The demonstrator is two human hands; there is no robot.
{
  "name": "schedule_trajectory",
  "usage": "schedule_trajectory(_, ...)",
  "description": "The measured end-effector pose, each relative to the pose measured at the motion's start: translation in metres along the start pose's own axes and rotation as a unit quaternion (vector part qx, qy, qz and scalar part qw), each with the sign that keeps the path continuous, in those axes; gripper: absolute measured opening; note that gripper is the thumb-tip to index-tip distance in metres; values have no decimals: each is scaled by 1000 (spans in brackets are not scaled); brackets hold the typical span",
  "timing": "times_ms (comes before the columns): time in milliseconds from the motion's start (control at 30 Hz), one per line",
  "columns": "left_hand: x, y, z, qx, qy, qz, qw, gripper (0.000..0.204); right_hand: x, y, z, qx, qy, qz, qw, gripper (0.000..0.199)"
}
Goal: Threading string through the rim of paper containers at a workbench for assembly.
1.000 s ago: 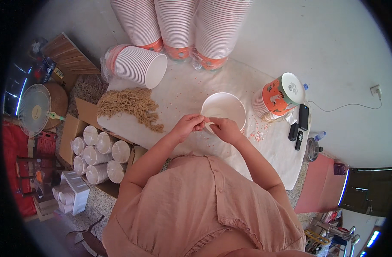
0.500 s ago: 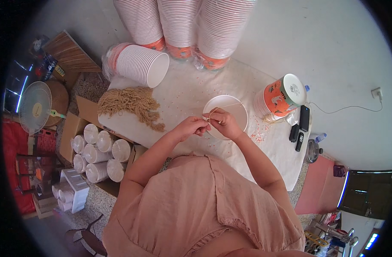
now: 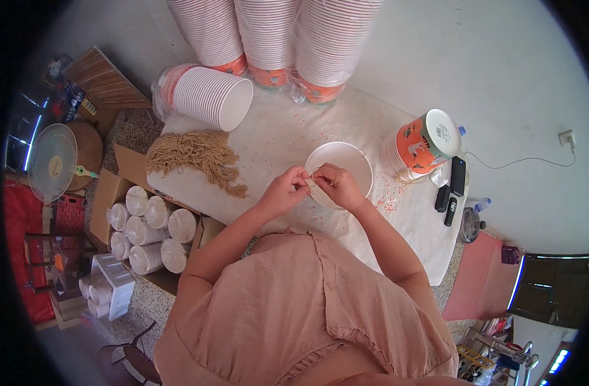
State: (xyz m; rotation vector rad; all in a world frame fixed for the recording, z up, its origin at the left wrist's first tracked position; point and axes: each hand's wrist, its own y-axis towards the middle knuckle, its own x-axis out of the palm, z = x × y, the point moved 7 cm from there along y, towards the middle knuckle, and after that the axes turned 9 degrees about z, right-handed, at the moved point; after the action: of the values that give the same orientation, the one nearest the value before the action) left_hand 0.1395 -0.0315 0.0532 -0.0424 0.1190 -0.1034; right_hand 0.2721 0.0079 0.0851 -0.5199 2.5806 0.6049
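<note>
**2-handed pinch on tan cord (image 3: 312, 186)**

Left hand (image 3: 286, 192) and right hand (image 3: 337, 186) nip it between thumb and finger, nearly meeting, apparently for fine control; the white tub (image 3: 346, 154) sits beneath and just beyond, presumably for reach.

Left hand (image 3: 290, 188) at left rim of white bucket (image 3: 346, 153), fingers curled, tips pinched. Right hand (image 3: 339, 186) above bucket's opening, thumb and fingers pinched, tips just beside left's. Left forearm (image 3: 233, 237), right forearm (image 3: 391, 238) bare, angled inward toward bucket.
</note>
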Motion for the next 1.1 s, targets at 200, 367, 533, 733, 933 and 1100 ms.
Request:
schedule_trajectory(200,-5,-5,20,107,132,84,982,19,6,-2,5,4,-16,-3,1000,6)
schedule_trajectory(367,-7,-9,26,200,181,117,956,16,11,-5,10,39,15,-8,999,6)
schedule_trajectory(533,-8,-10,18,197,160,120,960,14,13,-9,13,63,13,-19,998,6)
schedule_trajectory(733,-5,-6,-11,108,46,118,986,15,17,-13,25,129,43,-39,990,11)
schedule_trajectory(933,-1,-4,-21,61,-5,79,995,16,21,-15,31,133,83,-37,987,14)
schedule_trajectory(1100,-4,-4,-13,81,23,92,992,14,20,-14,28,133,69,-41,988,14)
